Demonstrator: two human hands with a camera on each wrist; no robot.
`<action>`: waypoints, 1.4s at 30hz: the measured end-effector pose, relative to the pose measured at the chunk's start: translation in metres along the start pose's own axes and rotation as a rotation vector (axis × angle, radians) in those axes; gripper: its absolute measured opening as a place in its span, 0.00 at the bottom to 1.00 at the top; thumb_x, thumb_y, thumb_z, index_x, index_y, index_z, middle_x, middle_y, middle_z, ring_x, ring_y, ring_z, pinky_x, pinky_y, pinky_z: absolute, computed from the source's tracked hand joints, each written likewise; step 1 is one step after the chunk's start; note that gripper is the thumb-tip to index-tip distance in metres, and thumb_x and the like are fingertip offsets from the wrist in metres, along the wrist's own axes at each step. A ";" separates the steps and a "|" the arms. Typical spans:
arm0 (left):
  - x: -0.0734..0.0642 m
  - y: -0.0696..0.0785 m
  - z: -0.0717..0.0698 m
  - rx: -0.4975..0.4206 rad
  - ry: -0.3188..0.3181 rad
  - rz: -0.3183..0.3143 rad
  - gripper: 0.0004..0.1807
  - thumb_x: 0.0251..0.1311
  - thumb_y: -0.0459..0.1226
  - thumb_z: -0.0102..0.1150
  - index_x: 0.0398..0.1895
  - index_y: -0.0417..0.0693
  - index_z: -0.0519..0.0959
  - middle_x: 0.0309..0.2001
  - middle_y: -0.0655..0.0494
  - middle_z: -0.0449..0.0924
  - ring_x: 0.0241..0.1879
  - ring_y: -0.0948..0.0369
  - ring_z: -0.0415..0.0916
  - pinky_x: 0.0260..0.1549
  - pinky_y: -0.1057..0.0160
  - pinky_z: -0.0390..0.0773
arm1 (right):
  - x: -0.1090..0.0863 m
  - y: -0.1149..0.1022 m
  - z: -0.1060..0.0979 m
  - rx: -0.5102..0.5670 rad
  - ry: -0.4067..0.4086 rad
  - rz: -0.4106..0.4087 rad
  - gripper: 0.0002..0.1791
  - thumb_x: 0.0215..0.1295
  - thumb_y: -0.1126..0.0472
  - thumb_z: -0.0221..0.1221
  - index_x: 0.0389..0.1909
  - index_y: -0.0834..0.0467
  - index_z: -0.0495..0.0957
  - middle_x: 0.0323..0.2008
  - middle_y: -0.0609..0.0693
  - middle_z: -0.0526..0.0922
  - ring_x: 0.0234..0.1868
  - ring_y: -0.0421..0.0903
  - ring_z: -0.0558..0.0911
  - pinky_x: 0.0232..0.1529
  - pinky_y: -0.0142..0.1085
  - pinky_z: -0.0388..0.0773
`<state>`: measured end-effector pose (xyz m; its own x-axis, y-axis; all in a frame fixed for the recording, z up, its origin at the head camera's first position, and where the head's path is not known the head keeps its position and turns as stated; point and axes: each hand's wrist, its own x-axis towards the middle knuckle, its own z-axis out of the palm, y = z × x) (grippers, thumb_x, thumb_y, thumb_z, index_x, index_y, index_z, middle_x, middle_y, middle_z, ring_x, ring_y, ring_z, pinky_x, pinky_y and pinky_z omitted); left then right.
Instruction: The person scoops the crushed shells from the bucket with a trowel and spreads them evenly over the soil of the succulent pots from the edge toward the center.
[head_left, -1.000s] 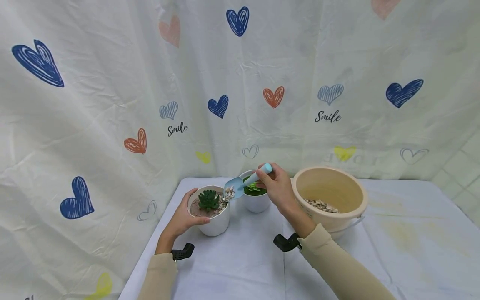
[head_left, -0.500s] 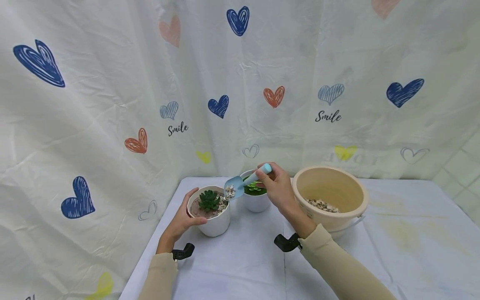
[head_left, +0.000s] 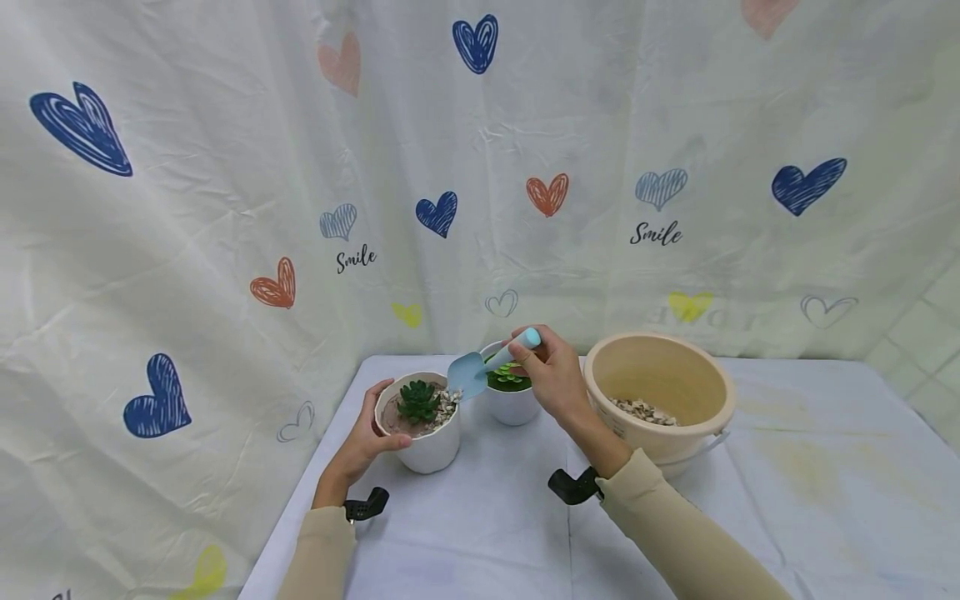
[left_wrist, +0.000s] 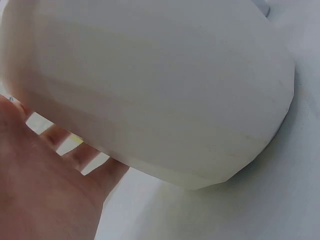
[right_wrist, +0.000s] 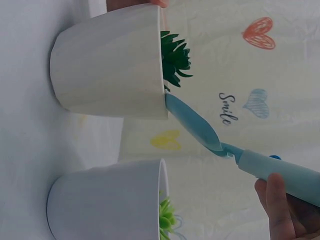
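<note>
My left hand [head_left: 365, 442] grips the near-left white pot [head_left: 431, 452], thumb on the near side and fingers round the far-left side. In that pot stands a dark green succulent [head_left: 417, 402], with pale stone chips [head_left: 444, 408] lying to its right. My right hand [head_left: 557, 375] holds a light blue hand trowel [head_left: 468, 375] by its handle. The trowel's blade tilts down, its tip at the pot's right rim; the right wrist view shows the blade [right_wrist: 192, 120] meeting that rim. The left wrist view is mostly filled by the pot wall [left_wrist: 165, 90], beside my left palm [left_wrist: 45, 185].
Behind the trowel stands a second white pot [head_left: 513, 407] with a light green plant [head_left: 508, 377]. A beige bucket [head_left: 716, 408] with stone chips at its bottom stands right of my right hand. A white cloth [head_left: 510, 533] covers the table, and a heart-printed curtain [head_left: 600, 100] hangs behind.
The stone chips on the trowel's blade have slid off into the pot, and the blade now shows bare. The trowel has tipped slightly. My left hand keeps its hold on the pot.
</note>
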<state>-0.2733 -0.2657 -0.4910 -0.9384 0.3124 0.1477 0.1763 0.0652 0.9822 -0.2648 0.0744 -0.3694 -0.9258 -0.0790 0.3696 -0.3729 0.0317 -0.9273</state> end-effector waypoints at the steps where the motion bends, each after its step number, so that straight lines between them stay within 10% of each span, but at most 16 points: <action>1: 0.000 0.000 0.000 0.003 0.000 0.002 0.62 0.52 0.36 0.76 0.82 0.57 0.42 0.76 0.44 0.50 0.67 0.50 0.65 0.52 0.64 0.81 | 0.000 0.000 0.000 -0.001 0.001 0.001 0.15 0.74 0.62 0.59 0.55 0.66 0.76 0.54 0.68 0.84 0.52 0.59 0.86 0.51 0.50 0.85; 22: -0.001 0.001 0.021 0.213 0.224 -0.021 0.61 0.48 0.38 0.80 0.80 0.70 0.49 0.79 0.47 0.52 0.74 0.43 0.60 0.61 0.52 0.76 | 0.001 0.000 -0.005 0.015 0.005 -0.012 0.14 0.74 0.61 0.60 0.54 0.65 0.76 0.53 0.65 0.85 0.53 0.60 0.85 0.50 0.48 0.85; 42: -0.001 -0.005 0.007 0.010 0.065 -0.037 0.62 0.53 0.33 0.75 0.82 0.62 0.41 0.78 0.50 0.49 0.72 0.48 0.58 0.55 0.66 0.78 | -0.001 0.003 0.001 -0.010 -0.149 -0.176 0.13 0.72 0.67 0.60 0.55 0.64 0.79 0.52 0.62 0.84 0.45 0.40 0.84 0.47 0.35 0.85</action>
<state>-0.2708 -0.2602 -0.4966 -0.9617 0.2471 0.1188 0.1436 0.0847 0.9860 -0.2651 0.0740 -0.3730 -0.8274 -0.2301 0.5123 -0.5292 0.0141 -0.8484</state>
